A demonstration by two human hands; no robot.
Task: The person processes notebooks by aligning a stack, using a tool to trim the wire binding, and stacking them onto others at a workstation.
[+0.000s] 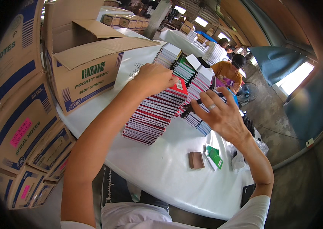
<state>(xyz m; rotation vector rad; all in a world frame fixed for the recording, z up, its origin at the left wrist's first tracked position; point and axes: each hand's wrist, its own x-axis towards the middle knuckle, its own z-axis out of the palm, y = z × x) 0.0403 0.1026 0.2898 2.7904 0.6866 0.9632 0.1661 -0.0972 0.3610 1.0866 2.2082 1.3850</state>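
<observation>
My left hand [155, 78] reaches over the far end of a tall stack of red spiral notebooks [155, 114]. Its fingers are curled onto the topmost red cover [178, 87]; the thumb is hidden. To the right, my right hand [219, 111] is bent round dark-edged spiral notebooks [189, 110], fingers over their far side and thumb nearer me. Blue-edged notebooks [201, 125] lie beneath these. Beyond both hands stand stacks of pink-edged notebooks [200, 82], green-edged notebooks [184, 70] and pale notebooks [167, 54].
An open cardboard box [89, 82] stands at the left on the white-covered table [150, 164], beside piled closed cartons [24, 126]. Nearer me lie a small brown block [196, 160] and a green-covered notebook [215, 156]. A person in a mustard top [222, 70] and a fan [247, 91] are beyond.
</observation>
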